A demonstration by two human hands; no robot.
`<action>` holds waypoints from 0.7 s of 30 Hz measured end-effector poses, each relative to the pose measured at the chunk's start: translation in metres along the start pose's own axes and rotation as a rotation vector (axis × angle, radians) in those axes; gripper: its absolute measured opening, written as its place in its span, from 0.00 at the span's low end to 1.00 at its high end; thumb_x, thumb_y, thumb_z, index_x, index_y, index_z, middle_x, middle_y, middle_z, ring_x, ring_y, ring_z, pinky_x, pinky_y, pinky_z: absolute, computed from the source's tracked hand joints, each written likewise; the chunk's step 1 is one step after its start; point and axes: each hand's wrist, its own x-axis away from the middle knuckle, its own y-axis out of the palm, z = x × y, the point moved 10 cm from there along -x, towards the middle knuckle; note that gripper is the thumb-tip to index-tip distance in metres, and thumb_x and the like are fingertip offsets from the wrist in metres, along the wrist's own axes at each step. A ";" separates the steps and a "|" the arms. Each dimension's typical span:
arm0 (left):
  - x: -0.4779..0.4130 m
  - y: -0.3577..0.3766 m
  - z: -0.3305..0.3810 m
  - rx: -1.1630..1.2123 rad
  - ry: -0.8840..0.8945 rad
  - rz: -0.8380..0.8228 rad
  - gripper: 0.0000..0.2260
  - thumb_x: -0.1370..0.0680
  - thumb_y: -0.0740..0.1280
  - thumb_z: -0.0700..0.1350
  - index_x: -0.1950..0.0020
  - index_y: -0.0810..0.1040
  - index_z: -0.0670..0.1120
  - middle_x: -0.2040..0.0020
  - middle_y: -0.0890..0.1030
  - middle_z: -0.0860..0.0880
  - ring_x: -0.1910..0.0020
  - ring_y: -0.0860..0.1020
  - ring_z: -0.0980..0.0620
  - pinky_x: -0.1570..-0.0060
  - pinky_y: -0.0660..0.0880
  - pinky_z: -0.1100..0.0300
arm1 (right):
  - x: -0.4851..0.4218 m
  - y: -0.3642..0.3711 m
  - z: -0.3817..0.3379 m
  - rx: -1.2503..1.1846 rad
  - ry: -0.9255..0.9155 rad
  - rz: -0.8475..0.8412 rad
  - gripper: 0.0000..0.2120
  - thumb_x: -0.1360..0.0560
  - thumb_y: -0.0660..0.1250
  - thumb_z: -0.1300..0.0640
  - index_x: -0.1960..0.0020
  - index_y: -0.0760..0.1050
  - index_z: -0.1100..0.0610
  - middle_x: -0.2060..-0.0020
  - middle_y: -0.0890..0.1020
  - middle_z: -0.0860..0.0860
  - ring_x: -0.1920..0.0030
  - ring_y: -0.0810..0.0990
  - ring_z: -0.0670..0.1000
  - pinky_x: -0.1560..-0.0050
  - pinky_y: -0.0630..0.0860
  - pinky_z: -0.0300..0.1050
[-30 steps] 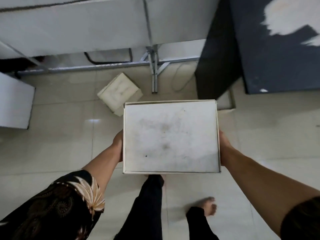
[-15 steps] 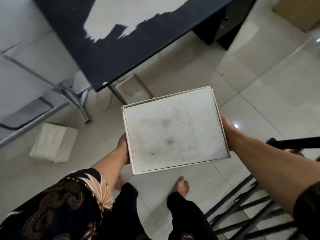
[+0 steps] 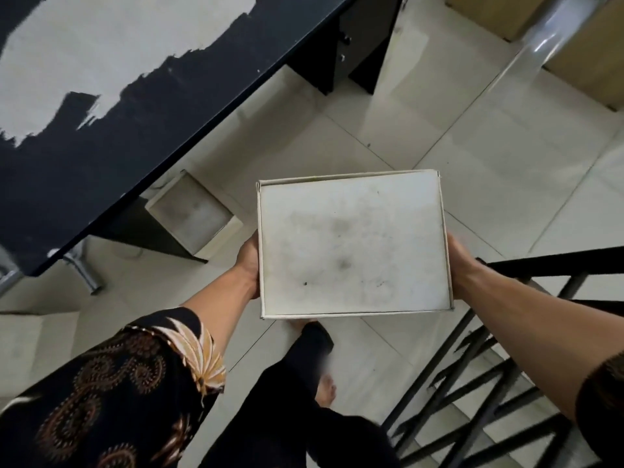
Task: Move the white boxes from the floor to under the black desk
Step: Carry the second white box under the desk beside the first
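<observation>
I hold a smudged white box (image 3: pixel 353 244) flat in front of me, above the tiled floor. My left hand (image 3: pixel 249 261) grips its left side and my right hand (image 3: pixel 460 265) its right side. The black desk (image 3: pixel 111 126), its top worn to pale patches, runs across the upper left. A second white box (image 3: pixel 190 217) sits on the floor at the desk's near edge, partly under it, just left of the box I carry.
A black metal stair railing (image 3: pixel 479 376) stands at the lower right beside steps. The desk's black drawer unit (image 3: pixel 351 45) is at the top middle. Brown cartons (image 3: pixel 594 59) lie at the upper right. A metal table leg (image 3: pixel 84 275) is at the left.
I have turned right with the box in both hands: the desk now fills the upper left, the railing has come into view, and the loose box on the floor has left the frame.
</observation>
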 end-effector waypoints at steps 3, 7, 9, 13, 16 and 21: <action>-0.039 0.021 0.014 0.000 0.025 -0.113 0.20 0.21 0.60 0.56 0.63 0.85 0.47 0.66 0.84 0.47 0.70 0.81 0.46 0.67 0.80 0.57 | -0.039 -0.008 -0.007 0.008 0.025 -0.006 0.21 0.24 0.64 0.39 0.46 0.81 0.56 0.52 0.84 0.57 0.56 0.83 0.60 0.54 0.82 0.55; -0.107 0.011 0.019 0.018 0.006 -0.087 0.20 0.22 0.62 0.60 0.61 0.84 0.48 0.64 0.84 0.47 0.68 0.81 0.45 0.64 0.80 0.56 | -0.114 -0.015 -0.006 0.069 0.060 -0.014 0.19 0.25 0.66 0.40 0.50 0.82 0.55 0.53 0.84 0.58 0.58 0.84 0.59 0.57 0.82 0.54; -0.147 -0.004 0.019 0.013 0.012 -0.031 0.21 0.22 0.62 0.61 0.63 0.84 0.48 0.65 0.84 0.47 0.69 0.82 0.45 0.65 0.80 0.55 | -0.155 -0.016 0.000 0.107 0.068 -0.022 0.18 0.26 0.68 0.40 0.53 0.85 0.54 0.56 0.86 0.57 0.60 0.85 0.58 0.60 0.82 0.53; -0.230 -0.040 0.008 -0.003 0.025 0.054 0.23 0.23 0.61 0.61 0.69 0.83 0.49 0.69 0.83 0.48 0.73 0.81 0.46 0.68 0.80 0.57 | -0.242 -0.025 0.015 0.156 0.078 0.015 0.17 0.27 0.69 0.40 0.61 0.86 0.53 0.62 0.86 0.55 0.64 0.86 0.56 0.65 0.82 0.51; -0.291 -0.058 -0.004 0.009 0.020 0.063 0.24 0.22 0.61 0.59 0.72 0.83 0.49 0.70 0.82 0.49 0.75 0.80 0.47 0.70 0.79 0.57 | -0.307 -0.040 0.031 0.168 0.095 0.081 0.15 0.27 0.71 0.45 0.63 0.85 0.56 0.65 0.86 0.55 0.67 0.85 0.57 0.67 0.81 0.50; -0.380 -0.059 -0.011 0.090 0.102 -0.013 0.27 0.24 0.58 0.69 0.59 0.86 0.49 0.61 0.86 0.46 0.65 0.83 0.45 0.61 0.80 0.53 | -0.406 -0.069 0.046 0.218 0.086 0.205 0.07 0.25 0.70 0.57 0.54 0.82 0.61 0.64 0.86 0.57 0.67 0.85 0.58 0.64 0.82 0.51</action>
